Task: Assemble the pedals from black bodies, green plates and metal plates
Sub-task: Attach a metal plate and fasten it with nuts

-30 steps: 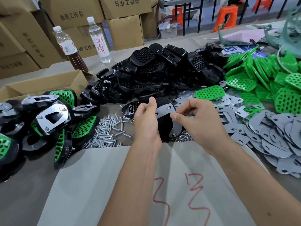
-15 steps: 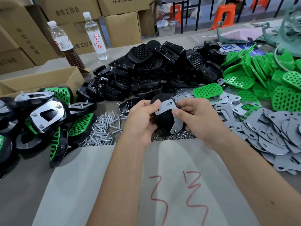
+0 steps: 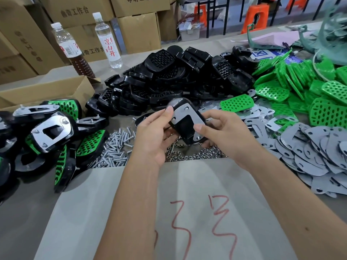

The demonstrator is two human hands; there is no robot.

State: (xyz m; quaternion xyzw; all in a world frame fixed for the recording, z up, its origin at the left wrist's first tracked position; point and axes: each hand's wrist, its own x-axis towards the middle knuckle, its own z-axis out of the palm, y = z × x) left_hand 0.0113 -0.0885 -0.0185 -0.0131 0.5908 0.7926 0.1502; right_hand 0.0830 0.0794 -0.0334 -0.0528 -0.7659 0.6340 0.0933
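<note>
Pedal body (image 3: 185, 126), black, with a metal plate (image 3: 185, 114) seated on its face, held above the nuts (image 3: 197, 156) between both hands. Left hand (image 3: 155, 134) grips its left edge; right hand (image 3: 223, 132) pinches the plate's lower corner. Risk: plate slips off its holes if the pinch loosens.

Finished pedals (image 3: 50, 132) left, screws (image 3: 114, 149) beside them, bodies (image 3: 169, 79) behind, metal plates (image 3: 315, 152) right, perhaps nuts (image 3: 195, 154) between.

1. Black bodies (image 3: 169, 76) are glossy, with gridded studs.
2. Green plates (image 3: 319, 87) show round-hole patterns.
3. Metal plates (image 3: 309, 152) are dull grey.
4. The white sheet (image 3: 131, 212) carries red scrawls.
</note>
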